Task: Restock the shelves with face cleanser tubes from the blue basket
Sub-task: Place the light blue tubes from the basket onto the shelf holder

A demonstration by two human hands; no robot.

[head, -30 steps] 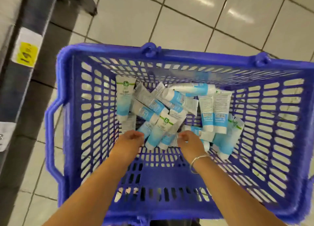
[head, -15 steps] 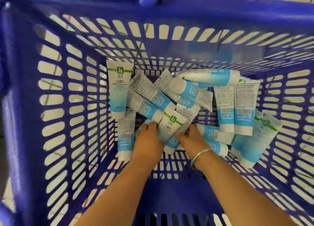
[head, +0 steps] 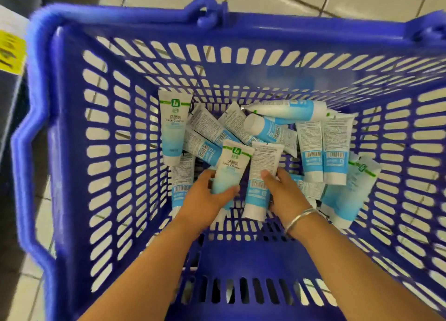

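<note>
So this is the pick-up step: both hands are down inside the blue basket [head: 60,151], each grabbing a tube off the pile. The left hand [head: 205,200] is wrapping around a front-facing face cleanser tube [head: 230,168], the one showing the green logo, with the thumb curling over its lower end and the fingers tucked behind it, so it's closed on that tube. The right hand [head: 284,195], the one wearing the silver bangle [head: 301,218], is pinching a back-facing tube [head: 259,183], barcode side up, thumb pressing on the label. Fingers are underneath so I can't tell how firm that one is, but it's looking closed on it too.

The rest of the tubes [head: 311,149] are lying jumbled on the basket floor, mostly from 10 o'clock round to 3 o'clock of the hands. One more front-facing tube [head: 172,125] is leaning at about 10 o'clock near the left wall.

Next move, I'm guessing, is lifting both tubes clear without dragging neighbours along, then turning toward the shelf. Only a dark edge with a yellow price tag [head: 10,51] is peeking in at 9 o'clock, so the shelf itself isn't really showing.
</note>
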